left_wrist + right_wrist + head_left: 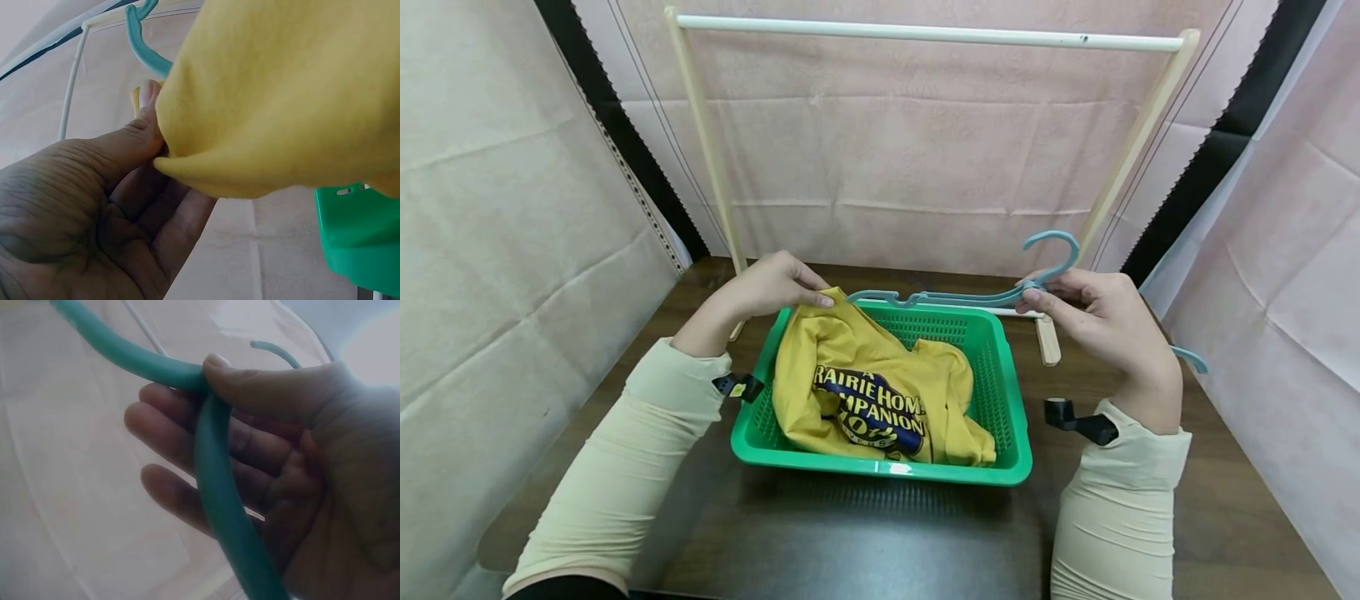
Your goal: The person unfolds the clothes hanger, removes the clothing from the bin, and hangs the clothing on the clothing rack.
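A yellow shirt [842, 346] with dark blue printed lettering lies bunched in a green plastic basket [1015, 425]. My left hand [767, 292] pinches the shirt's upper edge and lifts it at the basket's back left corner. The left wrist view shows the cloth [269, 100] between thumb and fingers, hiding some fingertips. In my right hand [1101, 317] is a blue-green hanger [962, 298], pinched near the base of its hook. One hanger arm reaches left over the basket's back, its end beside the raised cloth. The other arm is partly hidden behind my right hand and wrist.
Behind the basket stands a rack with a white top bar [925, 32] and pale wooden posts [1138, 150]. A rack foot [1048, 340] rests on the dark wooden table [865, 542]. Light fabric walls [512, 208] enclose the sides and back.
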A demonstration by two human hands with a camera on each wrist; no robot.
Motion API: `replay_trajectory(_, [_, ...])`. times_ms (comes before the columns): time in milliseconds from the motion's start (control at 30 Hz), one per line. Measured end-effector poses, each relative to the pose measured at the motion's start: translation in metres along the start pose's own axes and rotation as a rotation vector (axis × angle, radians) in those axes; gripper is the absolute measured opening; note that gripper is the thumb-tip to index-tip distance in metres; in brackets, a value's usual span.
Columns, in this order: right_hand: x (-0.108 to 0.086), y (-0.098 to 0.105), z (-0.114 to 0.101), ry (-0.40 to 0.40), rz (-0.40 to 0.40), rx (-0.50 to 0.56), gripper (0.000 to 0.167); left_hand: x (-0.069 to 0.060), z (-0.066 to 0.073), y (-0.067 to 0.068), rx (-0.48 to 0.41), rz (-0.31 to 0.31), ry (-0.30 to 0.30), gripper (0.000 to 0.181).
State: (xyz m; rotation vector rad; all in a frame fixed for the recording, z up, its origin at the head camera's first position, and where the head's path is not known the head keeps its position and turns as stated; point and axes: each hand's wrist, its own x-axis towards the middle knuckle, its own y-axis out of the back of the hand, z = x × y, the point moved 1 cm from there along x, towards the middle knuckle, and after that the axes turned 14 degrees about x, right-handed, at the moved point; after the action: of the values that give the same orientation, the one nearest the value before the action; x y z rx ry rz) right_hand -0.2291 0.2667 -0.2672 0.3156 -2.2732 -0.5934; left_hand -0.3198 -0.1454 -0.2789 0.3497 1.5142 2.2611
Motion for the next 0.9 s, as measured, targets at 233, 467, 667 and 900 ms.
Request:
replay_trajectory(233, [0.001,-0.001,0.0,-0.018,-0.006,0.034,0.022,0.0,0.003,0.001,-0.003,-0.003,-0.004,0.019])
replay_trajectory(467, [0.003,-0.005,0.001,0.007,-0.021,0.036,0.022,0.001,0.003,0.0,-0.022,0.004,-0.017,0.021])
replay_trajectory(667, [0.006,-0.009,0.002,0.029,-0.06,0.088,0.023,-0.001,0.009,0.0,-0.019,0.032,-0.046,0.017])
replay_trajectory(900, [0.008,-0.013,0.002,0.034,-0.072,0.085,0.024,-0.004,0.016,-0.005,0.065,0.085,-0.062,0.013])
